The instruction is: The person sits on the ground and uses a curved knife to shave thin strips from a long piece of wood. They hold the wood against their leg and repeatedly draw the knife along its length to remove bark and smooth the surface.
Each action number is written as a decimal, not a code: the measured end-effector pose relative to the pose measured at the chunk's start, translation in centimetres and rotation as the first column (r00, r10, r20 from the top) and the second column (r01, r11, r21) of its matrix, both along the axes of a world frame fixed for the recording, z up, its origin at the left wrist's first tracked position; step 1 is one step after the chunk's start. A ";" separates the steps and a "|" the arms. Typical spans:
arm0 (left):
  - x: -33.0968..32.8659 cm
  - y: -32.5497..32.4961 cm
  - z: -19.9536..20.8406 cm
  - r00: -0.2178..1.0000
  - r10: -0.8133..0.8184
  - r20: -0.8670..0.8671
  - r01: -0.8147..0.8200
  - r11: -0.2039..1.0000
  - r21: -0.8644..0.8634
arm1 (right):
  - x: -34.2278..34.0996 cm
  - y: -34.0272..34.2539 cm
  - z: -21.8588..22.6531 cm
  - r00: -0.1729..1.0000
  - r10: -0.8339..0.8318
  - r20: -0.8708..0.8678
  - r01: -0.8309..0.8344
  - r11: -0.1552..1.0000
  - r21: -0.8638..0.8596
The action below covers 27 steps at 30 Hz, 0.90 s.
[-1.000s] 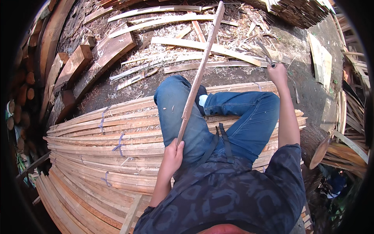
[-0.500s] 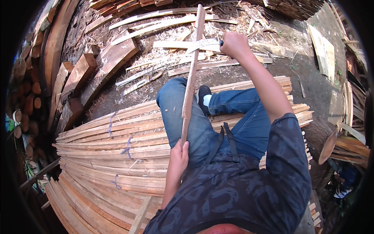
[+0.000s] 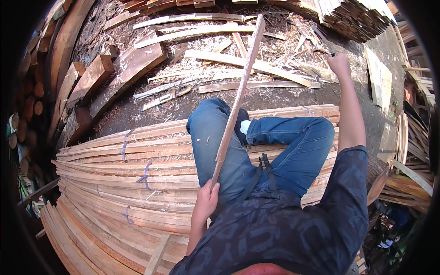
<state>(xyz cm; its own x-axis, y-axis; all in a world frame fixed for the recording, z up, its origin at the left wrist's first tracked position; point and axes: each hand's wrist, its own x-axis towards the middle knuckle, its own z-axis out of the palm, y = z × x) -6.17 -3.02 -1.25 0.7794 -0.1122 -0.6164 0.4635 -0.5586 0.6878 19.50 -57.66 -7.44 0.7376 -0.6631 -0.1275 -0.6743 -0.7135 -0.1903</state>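
My left hand [image 3: 207, 200] is closed round the near end of a long, thin wooden strip [image 3: 236, 107]. The strip slants up and away past my bent left leg [image 3: 206, 133], and its far end stands over the shavings. Farther out to the right, my raised right hand [image 3: 339, 65] grips the dark handle of a machete [image 3: 321, 51]. Its blade points left and looks short and narrow from this angle, apart from the strip. I sit on bundled wooden strips with my knees bent.
Tied strip bundles [image 3: 174, 178] spread under me and to the left. Ahead, loose slats [image 3: 256, 65] lie on shavings, beside a banded wooden sheath [image 3: 166, 98]. Heavy beams [image 3: 130, 73] lie at left; a strip stack [image 3: 353, 20] stands far right, and boards [image 3: 379, 78] lie at right.
The machete has swung away from the strip, up and to the right, with my right arm stretching outward. The strip's far end has shifted right, and my right knee has moved outward.
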 end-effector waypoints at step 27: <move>1.3 -0.2 -0.4 0.998 -0.057 0.029 0.057 0.998 0.002 | -13.8 26.7 2.7 0.874 0.466 0.137 -0.476 0.768 0.428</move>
